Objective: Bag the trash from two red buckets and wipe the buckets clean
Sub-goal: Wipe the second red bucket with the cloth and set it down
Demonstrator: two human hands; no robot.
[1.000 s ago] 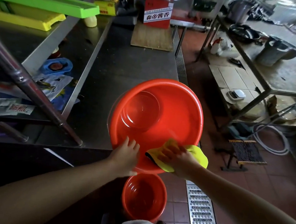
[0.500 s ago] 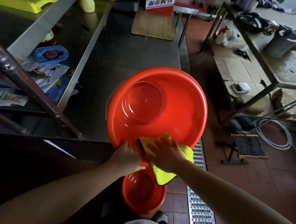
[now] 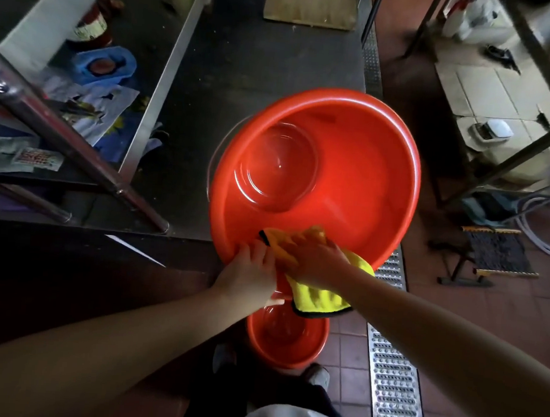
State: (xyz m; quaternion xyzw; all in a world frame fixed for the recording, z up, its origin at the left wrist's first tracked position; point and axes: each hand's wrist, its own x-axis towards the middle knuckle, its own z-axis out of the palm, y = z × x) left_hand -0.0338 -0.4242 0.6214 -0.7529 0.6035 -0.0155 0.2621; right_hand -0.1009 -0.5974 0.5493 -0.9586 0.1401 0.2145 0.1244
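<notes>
Gripping the red bucket (image 3: 360, 168) rim over a steel counter (image 3: 244, 61), left hand (image 3: 250, 276); right hand (image 3: 315, 259) presses yellow cloth (image 3: 320, 296).

left hand (image 3: 250, 273) gripping (thumb under) | right hand (image 3: 315, 262) pressing, fingers spread

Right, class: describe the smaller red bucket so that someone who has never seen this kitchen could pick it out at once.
Start at the dark steel worktop, where a wide red plastic bucket sits tilted at its near edge while a yellow cloth wipes its rim. Look straight below it to the red-tiled floor: the small red plastic bucket stands there, beside the metal drain grate. Unlike the wide one, it stands untouched.
</notes>
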